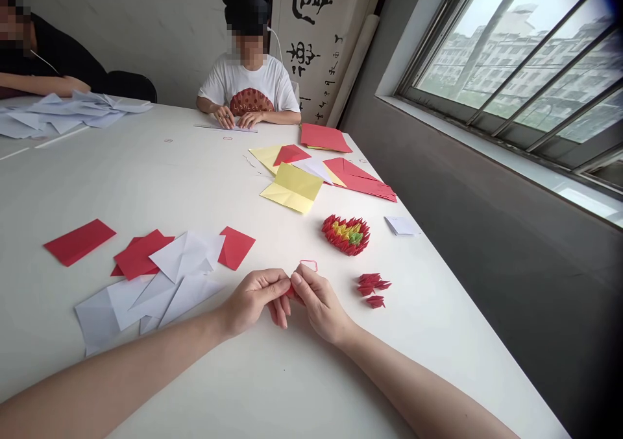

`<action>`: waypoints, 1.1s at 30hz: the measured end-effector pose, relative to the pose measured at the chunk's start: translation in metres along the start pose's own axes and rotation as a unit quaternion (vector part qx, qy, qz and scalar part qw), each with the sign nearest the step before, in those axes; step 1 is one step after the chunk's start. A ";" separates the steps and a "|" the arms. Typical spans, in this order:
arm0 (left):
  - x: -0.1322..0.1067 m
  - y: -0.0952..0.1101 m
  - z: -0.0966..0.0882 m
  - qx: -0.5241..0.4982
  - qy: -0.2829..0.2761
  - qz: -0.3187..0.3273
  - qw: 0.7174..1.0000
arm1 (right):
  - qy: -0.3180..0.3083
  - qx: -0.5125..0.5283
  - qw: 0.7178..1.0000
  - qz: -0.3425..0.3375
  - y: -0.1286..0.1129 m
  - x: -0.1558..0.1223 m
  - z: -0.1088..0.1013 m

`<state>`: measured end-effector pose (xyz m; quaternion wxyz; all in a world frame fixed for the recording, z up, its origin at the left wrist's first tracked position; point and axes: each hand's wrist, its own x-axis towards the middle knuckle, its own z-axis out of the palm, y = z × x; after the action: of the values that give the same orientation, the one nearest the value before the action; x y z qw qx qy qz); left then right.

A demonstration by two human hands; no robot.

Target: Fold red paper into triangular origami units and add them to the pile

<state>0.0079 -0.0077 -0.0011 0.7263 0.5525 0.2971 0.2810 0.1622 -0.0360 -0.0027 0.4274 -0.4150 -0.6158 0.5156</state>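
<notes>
Your left hand [256, 301] and right hand [318, 299] meet in a narrow pinch above the white table [121, 186], holding a small red paper piece [292, 290]; your fingers hide most of it, so you cannot see its folds. Just above the pinch lies a thin red loop [308, 265], too fine to tell as paper or elastic. To your right, a heart-shaped origami assembly [345, 235] has red points around yellow and green ones; three loose red folded units [370, 288] lie just beside it, not yet joined. To your left, flat red sheets [141, 254] and white sheets [146, 303] remain in loose piles; farther off lie yellow sheets [292, 188] and red sheets [360, 179]. Across the table, a co-worker's hands [236, 118] rest on a ruler [226, 128]; you cannot count the assembly's units from here, and its underside is hidden.
</notes>
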 end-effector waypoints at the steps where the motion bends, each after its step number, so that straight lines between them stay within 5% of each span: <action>1: 0.000 0.000 0.000 -0.001 -0.001 -0.001 1.000 | 0.005 0.000 1.000 -0.002 0.000 0.000 0.001; 7: -0.001 0.003 -0.003 0.033 0.012 0.025 0.999 | 0.044 0.040 0.998 -0.032 0.005 -0.003 -0.002; 15: -0.002 0.005 -0.007 0.064 -0.014 0.016 0.998 | 0.108 -0.035 0.991 -0.075 0.013 -0.004 -0.006; 26: -0.001 0.003 -0.006 0.081 -0.007 0.020 0.997 | 0.100 -0.034 0.993 -0.045 0.010 -0.004 -0.006; 33: 0.000 0.000 -0.005 0.055 0.022 0.024 0.998 | 0.131 -0.125 0.977 -0.112 0.008 -0.004 -0.007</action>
<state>0.0045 -0.0044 -0.0024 0.6815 0.5921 0.3144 0.2933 0.1705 -0.0366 -0.0104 0.5043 -0.4571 -0.6568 0.3245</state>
